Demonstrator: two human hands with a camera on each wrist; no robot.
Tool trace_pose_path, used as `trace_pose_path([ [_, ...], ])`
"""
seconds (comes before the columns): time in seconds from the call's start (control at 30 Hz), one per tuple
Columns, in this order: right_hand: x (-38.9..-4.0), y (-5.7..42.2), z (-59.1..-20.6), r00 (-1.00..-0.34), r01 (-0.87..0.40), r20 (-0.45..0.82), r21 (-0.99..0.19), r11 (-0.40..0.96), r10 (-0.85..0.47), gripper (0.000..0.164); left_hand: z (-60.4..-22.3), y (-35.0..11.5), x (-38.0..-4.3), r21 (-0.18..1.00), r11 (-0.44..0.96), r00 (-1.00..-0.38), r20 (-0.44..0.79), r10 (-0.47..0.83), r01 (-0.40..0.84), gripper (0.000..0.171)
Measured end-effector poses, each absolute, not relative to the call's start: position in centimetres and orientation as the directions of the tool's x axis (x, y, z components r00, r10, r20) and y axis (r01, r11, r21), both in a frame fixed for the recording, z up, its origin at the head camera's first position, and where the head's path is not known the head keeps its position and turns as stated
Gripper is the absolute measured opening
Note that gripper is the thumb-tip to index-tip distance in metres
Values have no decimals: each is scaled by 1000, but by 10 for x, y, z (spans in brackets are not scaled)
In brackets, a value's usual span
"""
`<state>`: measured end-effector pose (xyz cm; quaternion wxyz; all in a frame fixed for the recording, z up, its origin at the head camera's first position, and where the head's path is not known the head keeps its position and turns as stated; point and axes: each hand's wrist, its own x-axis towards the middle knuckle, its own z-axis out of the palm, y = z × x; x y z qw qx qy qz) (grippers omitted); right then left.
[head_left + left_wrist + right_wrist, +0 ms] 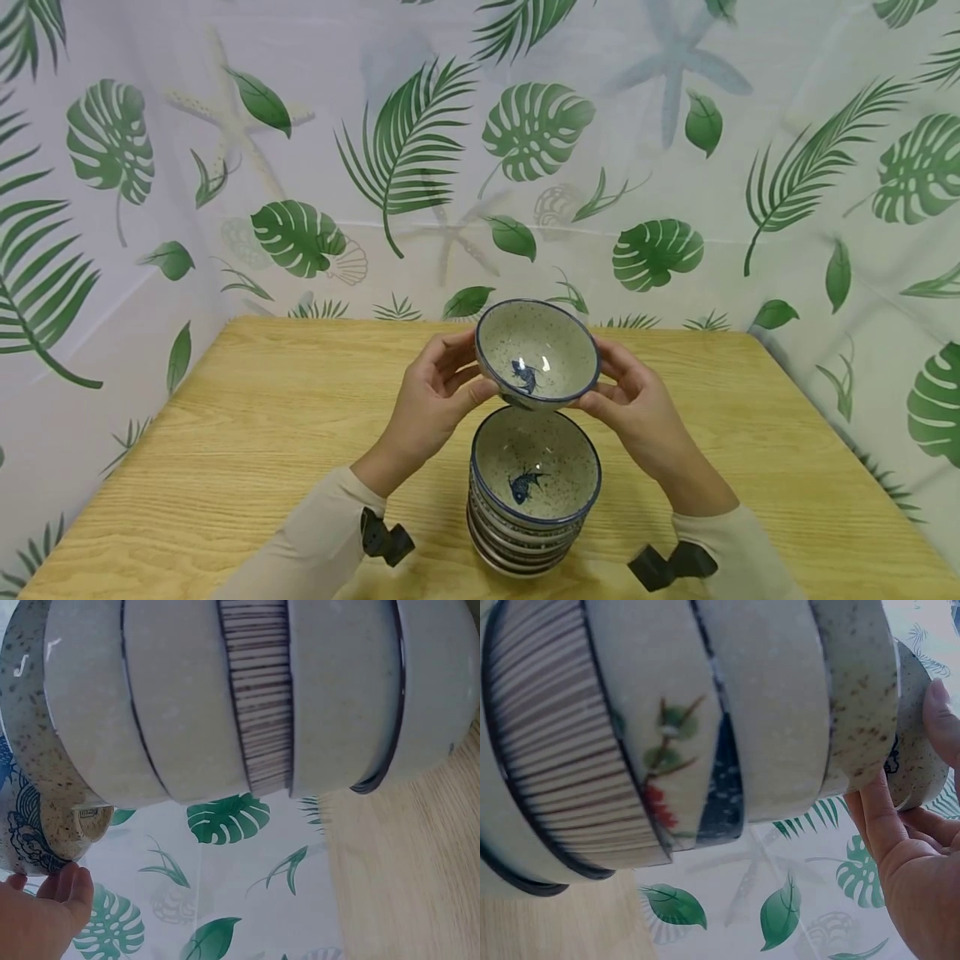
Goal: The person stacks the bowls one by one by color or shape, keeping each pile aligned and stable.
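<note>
A speckled bowl [555, 342] with a blue rim and a blue fish inside is tilted towards me, held in the air. My left hand [441, 392] grips its left side, thumb near the rim and fingers behind. On the opposite side my right hand [637, 404] grips it in the same way. Just below and nearer to me stands a stack of bowls [555, 450]; its top one also has a blue fish inside. Both wrist views show the stack's sides close up, with striped, plain and flower-painted bands [671, 750]. Blue wave patterning marks the held bowl's outside [34, 825].
Under the stack is a light wooden table [300, 417]. A white cloth [420, 283] printed with green leaves and starfish hangs behind the table and along both sides. Black wrist mounts [386, 537] sit on both sleeves, near the stack.
</note>
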<state>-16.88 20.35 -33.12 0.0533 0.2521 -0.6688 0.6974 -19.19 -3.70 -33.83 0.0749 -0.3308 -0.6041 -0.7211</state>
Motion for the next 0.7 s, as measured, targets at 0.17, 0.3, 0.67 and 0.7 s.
trace_pose_path([
  [0.17,-162,205,-326,-866,-423,429,-903,-81,-258,61,-334,-37,-186,836,-266,-785,545,295,480,85],
  [0.3,-157,204,-323,-868,-424,430,-902,-77,-247,59,-331,-40,-181,836,-198,-774,548,318,511,93],
  [0.67,-145,203,-323,-847,-448,435,-894,-29,-307,72,-332,-50,-179,803,-112,-713,576,399,585,79],
  [0.7,-144,203,-323,-847,-451,434,-892,-18,-309,71,-332,-51,-178,806,-92,-721,569,396,585,80],
])
